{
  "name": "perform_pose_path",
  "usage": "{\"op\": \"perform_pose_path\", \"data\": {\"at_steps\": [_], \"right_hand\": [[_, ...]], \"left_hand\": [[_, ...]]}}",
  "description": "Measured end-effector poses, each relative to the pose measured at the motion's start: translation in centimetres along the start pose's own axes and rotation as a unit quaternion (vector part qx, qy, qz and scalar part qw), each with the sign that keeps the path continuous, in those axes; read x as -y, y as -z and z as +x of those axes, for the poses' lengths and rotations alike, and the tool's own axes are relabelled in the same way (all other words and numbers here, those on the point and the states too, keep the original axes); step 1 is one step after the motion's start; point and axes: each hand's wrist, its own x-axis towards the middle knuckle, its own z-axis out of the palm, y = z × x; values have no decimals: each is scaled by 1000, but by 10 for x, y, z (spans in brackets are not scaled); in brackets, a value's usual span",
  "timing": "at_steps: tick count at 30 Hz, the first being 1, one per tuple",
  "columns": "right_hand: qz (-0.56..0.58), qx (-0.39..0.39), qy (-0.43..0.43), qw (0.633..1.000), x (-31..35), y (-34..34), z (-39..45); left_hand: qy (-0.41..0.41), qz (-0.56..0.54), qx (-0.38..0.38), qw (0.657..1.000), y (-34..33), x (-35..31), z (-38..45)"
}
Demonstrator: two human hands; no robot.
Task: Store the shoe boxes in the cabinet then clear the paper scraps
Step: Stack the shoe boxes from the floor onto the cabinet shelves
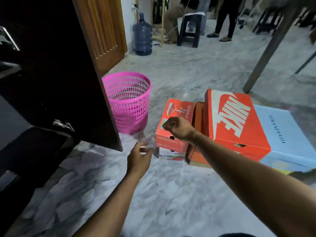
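Right hand fisted over small orange shoe box stacked beside Nike box on floor; grip unclear. Left hand open, empty, near dark cabinet. Paper scraps litter floor.

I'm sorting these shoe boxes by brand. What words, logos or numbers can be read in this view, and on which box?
"NIKE", with a swoosh: lid of the big orange box.
"4": lid of the small orange box; the word beside it is too blurred.
Dark lettering on the light blue box: too blurred.
Small box's end labels: too small.
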Motion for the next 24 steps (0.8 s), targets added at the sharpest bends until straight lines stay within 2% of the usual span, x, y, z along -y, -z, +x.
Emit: {"op": "perform_pose_path", "data": {"at_steps": [3, 6, 10, 16, 19, 21, 24], "right_hand": [[-48, -21, -29, 998, -11, 28, 41], [-145, 9, -62, 987, -21, 45, 97], [-197, 16, -129, 972, -51, 52, 169], [-213, 18, -194, 957, -80, 49, 234], [-196, 109, -201, 954, -92, 45, 252], [-193, 101, -219, 951, -94, 40, 256], [-257, 76, -203, 942, -87, 40, 246]], "left_hand": [[102, -83, 50, 990, -38, 0, 20], [191, -180, 77, 962, -77, -2, 43], [266, -222, 68, 935, -110, 0, 68], [305, -239, 42, 921, -138, 7, 100], [296, -232, 30, 926, -148, 8, 114], [288, -224, 21, 931, -153, 9, 116], [266, -215, -11, 940, -159, 15, 108]]}}
